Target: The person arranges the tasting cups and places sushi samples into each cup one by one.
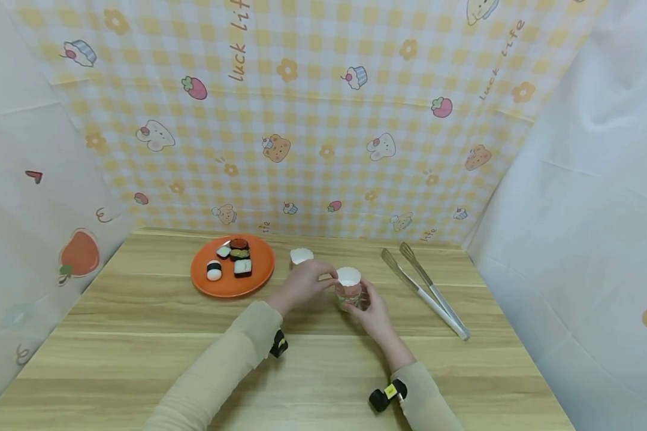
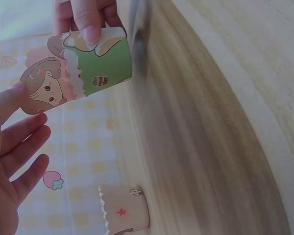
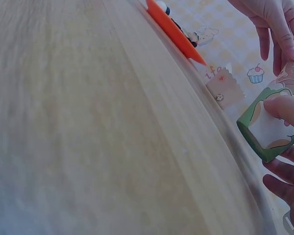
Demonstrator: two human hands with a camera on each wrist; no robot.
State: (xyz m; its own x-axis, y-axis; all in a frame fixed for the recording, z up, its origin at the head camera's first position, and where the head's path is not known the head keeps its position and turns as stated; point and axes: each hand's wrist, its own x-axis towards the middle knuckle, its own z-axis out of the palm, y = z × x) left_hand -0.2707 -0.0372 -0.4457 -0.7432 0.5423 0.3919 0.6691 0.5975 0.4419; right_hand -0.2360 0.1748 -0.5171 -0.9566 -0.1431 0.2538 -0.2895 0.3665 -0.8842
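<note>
A pink paper cup [image 1: 348, 277] with a cartoon face is stacked in a green paper cup [image 2: 105, 68], its scalloped rim showing above. My left hand [image 1: 304, 284] pinches the pink cup's rim between thumb and fingers; in the left wrist view its other fingers stand apart beside the cup. My right hand [image 1: 376, 312] grips the green cup [image 3: 267, 122] from the right side, thumb on the near face. Behind my left hand is another, beige cup [image 1: 302, 256], partly hidden in the head view; a red star shows on it [image 2: 125, 210].
An orange plate [image 1: 232, 289] with several sushi pieces [image 1: 242, 267] stands at the back left. Metal tongs [image 1: 431, 296] lie spread on the right side of the wooden table [image 1: 140, 347]. Patterned cloth [image 1: 323, 179] hangs behind the table, with pale cloth at both sides.
</note>
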